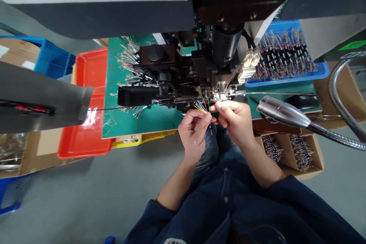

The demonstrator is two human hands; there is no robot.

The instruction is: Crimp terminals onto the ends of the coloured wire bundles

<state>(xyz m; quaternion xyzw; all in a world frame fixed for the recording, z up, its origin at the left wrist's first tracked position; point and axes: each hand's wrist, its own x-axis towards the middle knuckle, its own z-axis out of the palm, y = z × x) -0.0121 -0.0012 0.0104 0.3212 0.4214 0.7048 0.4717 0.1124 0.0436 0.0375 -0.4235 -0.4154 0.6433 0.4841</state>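
Note:
A fan of thin coloured wires [201,106] sticks up from my left hand [195,131], whose thumb and fingers are closed around the bundle. Darker wire ends hang below that grip. My right hand [236,120] is closed in a pinch just to the right, its fingertips close to a green wire and an orange one; what lies between them is largely hidden. Both hands are directly in front of the metal working head [221,93] of a black bench machine [171,68]. A perforated metal strip [104,109] runs into the machine from the left.
Wire bundles lie on the green bench top [114,124] behind the machine. A blue tray [288,80] of wire bundles stands right. Red trays [82,145] are left. A lamp on a flexible neck [281,111] reaches in from the right, above a cardboard box [317,152] of more bundles.

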